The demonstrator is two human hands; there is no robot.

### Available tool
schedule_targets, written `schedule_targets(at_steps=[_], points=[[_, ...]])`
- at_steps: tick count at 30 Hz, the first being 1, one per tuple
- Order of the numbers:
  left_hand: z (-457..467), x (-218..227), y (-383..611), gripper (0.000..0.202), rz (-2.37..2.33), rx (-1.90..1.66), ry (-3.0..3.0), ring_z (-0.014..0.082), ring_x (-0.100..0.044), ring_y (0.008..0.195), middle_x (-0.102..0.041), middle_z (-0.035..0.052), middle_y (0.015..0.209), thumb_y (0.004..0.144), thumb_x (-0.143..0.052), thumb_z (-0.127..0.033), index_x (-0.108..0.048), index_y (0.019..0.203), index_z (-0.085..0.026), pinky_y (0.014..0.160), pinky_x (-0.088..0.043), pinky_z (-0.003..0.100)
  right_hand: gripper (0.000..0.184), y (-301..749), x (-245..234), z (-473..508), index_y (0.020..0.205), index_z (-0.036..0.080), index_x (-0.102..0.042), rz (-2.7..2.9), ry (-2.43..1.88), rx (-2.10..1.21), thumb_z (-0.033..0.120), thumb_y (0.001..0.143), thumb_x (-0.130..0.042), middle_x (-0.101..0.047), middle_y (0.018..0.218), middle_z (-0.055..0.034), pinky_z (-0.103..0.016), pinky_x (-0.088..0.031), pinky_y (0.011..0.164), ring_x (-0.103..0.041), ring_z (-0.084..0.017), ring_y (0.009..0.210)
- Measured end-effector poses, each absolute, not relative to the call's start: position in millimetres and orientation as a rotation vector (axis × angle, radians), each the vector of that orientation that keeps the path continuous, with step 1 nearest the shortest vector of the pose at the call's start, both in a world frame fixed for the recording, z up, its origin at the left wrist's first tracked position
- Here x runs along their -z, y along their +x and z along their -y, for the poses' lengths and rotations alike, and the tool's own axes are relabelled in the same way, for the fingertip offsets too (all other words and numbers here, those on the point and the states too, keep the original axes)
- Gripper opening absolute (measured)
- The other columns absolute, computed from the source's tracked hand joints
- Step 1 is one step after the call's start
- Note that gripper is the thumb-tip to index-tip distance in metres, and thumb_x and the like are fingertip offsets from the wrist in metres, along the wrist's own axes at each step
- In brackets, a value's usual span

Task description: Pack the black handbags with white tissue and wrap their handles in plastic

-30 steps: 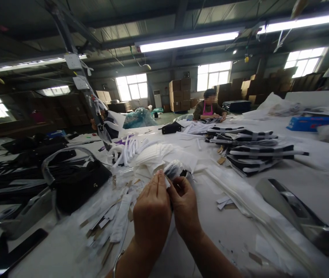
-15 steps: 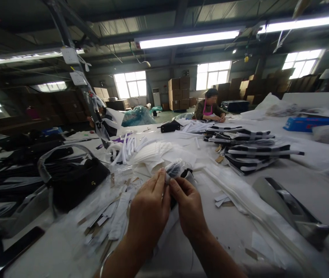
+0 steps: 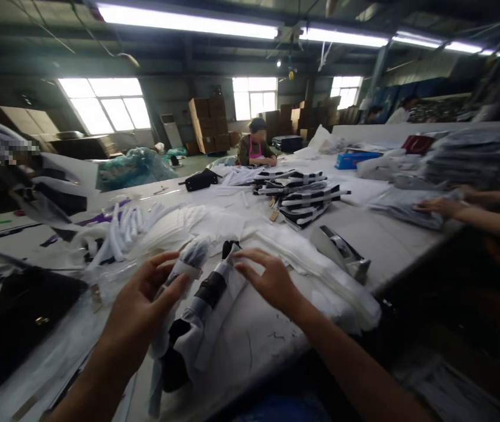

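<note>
My left hand (image 3: 153, 287) is closed around a plastic-wrapped strap end (image 3: 193, 255) with a white paper band on it. Beside it, a black strap (image 3: 211, 288) partly covered in white and grey wrapping slants down toward me over the table. The fingers of my right hand (image 3: 267, 275) are apart, their tips at the upper end of this black strap. Whether both wrapped lengths belong to one piece I cannot tell. White sheets (image 3: 214, 220) lie just beyond my hands.
A black handbag (image 3: 25, 316) stands at the left. Black-and-white wrapped straps (image 3: 306, 202) are piled ahead, near a tape dispenser (image 3: 340, 252). At the right, another person's hands (image 3: 443, 208) rest on grey wrapped material. A person (image 3: 256, 146) sits across the table.
My hands have moved apart from a joint pinch on the wrapped piece. More of the black strap now shows between them. The view has swung right, bringing another person's hands into sight.
</note>
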State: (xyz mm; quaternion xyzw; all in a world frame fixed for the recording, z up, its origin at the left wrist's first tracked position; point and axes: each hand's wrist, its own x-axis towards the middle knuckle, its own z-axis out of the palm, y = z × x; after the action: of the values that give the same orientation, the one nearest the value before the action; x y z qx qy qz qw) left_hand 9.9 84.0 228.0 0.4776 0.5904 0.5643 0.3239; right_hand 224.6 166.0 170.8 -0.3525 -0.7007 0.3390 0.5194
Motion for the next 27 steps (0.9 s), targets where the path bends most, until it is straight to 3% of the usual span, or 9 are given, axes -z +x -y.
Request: schedule_targets(at_steps=[2, 3, 7, 10, 13, 15, 18, 22, 27], points=[[-87, -224, 2, 0.064, -1.562, -1.466, 1.255, 0.0243, -0.073, 0.086, -0.075, 0.0046, 0.099, 0.065, -0.083, -0.05, -0.062, 0.119, -0.024, 0.065, -0.057, 0.026, 0.028, 285, -159, -186, 0.109, 0.02, -0.076, 1.581, -1.046, -0.626, 0.035, 0.086, -0.07, -0.067, 0.129, -0.0117, -0.04, -0.028, 0.116, -0.051, -0.028, 0.13], [-88, -222, -2, 0.064, -1.569, -1.459, 1.262, 0.0243, -0.073, 0.084, -0.075, 0.0039, 0.096, 0.064, -0.084, -0.051, -0.062, 0.118, -0.025, 0.064, -0.058, 0.026, 0.028, 318, -152, -196, 0.107, 0.022, -0.076, 1.532, -1.297, -0.434, 0.037, 0.084, -0.071, -0.065, 0.133, -0.0092, -0.039, -0.027, 0.117, -0.049, -0.027, 0.133], [-88, -224, -6, 0.058, -1.633, -1.444, 1.244, 0.0247, -0.073, 0.085, -0.075, 0.003, 0.094, 0.066, -0.083, -0.054, -0.063, 0.113, -0.026, 0.067, -0.058, 0.028, 0.017, 434, -128, -222, 0.08, 0.014, -0.073, 1.266, -1.669, -0.302, 0.03, 0.075, -0.071, -0.047, 0.149, -0.022, -0.057, -0.002, 0.119, -0.02, -0.041, 0.147], [-85, -230, 1, 0.057, -1.638, -1.447, 1.221, 0.0242, -0.072, 0.094, -0.075, 0.0018, 0.097, 0.066, -0.084, -0.053, -0.063, 0.111, -0.025, 0.074, -0.057, 0.027, 0.022, 481, -112, -230, 0.056, 0.018, -0.065, 1.184, -1.819, -0.424, 0.032, 0.072, -0.071, -0.063, 0.131, -0.0221, -0.056, -0.015, 0.118, -0.035, -0.043, 0.14], [-82, -234, 6, 0.057, -1.651, -1.458, 1.216, 0.0256, -0.072, 0.099, -0.075, -0.0001, 0.099, 0.066, -0.083, -0.055, -0.063, 0.111, -0.026, 0.074, -0.057, 0.027, 0.03, 495, -100, -233, 0.054, 0.021, -0.067, 1.116, -1.878, -0.599, 0.041, 0.077, -0.065, -0.075, 0.102, -0.016, -0.051, -0.037, 0.107, -0.057, -0.037, 0.12], [-82, -233, 5, 0.057, -1.68, -1.452, 1.237, 0.0272, -0.072, 0.099, -0.075, -0.0017, 0.103, 0.066, -0.08, -0.058, -0.064, 0.112, -0.029, 0.07, -0.058, 0.029, 0.034, 497, -97, -234, 0.058, 0.022, -0.069, 1.052, -1.869, -0.672, 0.046, 0.08, -0.061, -0.076, 0.093, -0.014, -0.045, -0.046, 0.097, -0.062, -0.033, 0.114], [-83, -230, 1, 0.059, -1.714, -1.421, 1.238, 0.0273, -0.073, 0.096, -0.075, -0.0015, 0.106, 0.065, -0.08, -0.06, -0.065, 0.114, -0.031, 0.065, -0.058, 0.029, 0.034, 500, -104, -229, 0.067, 0.021, -0.072, 0.982, -1.801, -0.718, 0.05, 0.081, -0.061, -0.076, 0.104, -0.0141, -0.037, -0.05, 0.089, -0.062, -0.029, 0.117], [-86, -225, -5, 0.066, -1.767, -1.428, 1.142, 0.022, -0.073, 0.089, -0.076, -0.0006, 0.107, 0.057, -0.086, -0.059, -0.067, 0.114, -0.031, 0.062, -0.057, 0.021, 0.038, 509, -118, -209, 0.081, 0.02, -0.077, 0.934, -1.739, -0.747, 0.055, 0.079, -0.065, -0.073, 0.117, -0.013, -0.033, -0.051, 0.088, -0.06, -0.027, 0.122], [-87, -223, -4, 0.069, -1.783, -1.507, 1.065, 0.0207, -0.071, 0.088, -0.075, -0.003, 0.107, 0.049, -0.089, -0.061, -0.07, 0.109, -0.033, 0.061, -0.056, 0.02, 0.027, 512, -103, -181, 0.078, 0.018, -0.078, 0.844, -1.761, -0.852, 0.044, 0.071, -0.078, -0.077, 0.101, -0.0154, -0.03, -0.057, 0.065, -0.073, -0.025, 0.086]])
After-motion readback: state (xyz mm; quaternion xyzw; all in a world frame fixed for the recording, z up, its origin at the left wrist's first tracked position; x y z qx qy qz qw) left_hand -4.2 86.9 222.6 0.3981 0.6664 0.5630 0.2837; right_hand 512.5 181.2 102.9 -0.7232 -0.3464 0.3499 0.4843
